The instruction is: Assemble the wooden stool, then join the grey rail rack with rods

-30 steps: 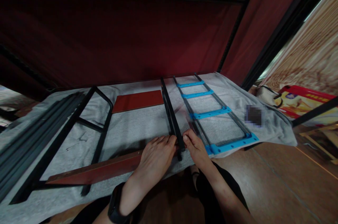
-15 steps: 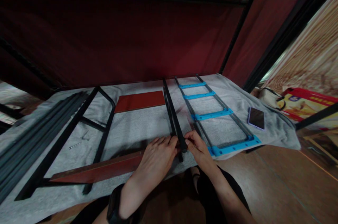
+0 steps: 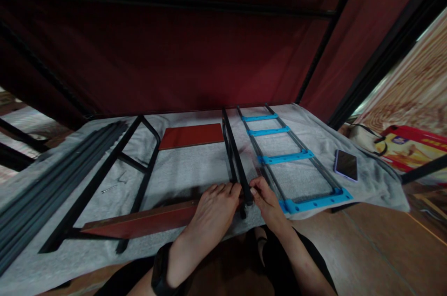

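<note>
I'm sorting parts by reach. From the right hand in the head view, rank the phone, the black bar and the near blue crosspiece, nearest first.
1. Black bar, touching the right hand, on its left.
2. Near blue crosspiece, just right.
3. Phone, farther right on the cloth.

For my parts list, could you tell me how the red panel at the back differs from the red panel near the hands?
The back panel lies flat and untouched; the near panel looks longer, is set at a slant, and runs under the left hand. Both are dark red and lie on the grey cloth.

Both hands meet at the near end of a black metal bar (image 3: 236, 156): left hand (image 3: 213, 210) flat beside it, right hand (image 3: 268, 200) pinching it, on grey cloth (image 3: 188, 170).
</note>
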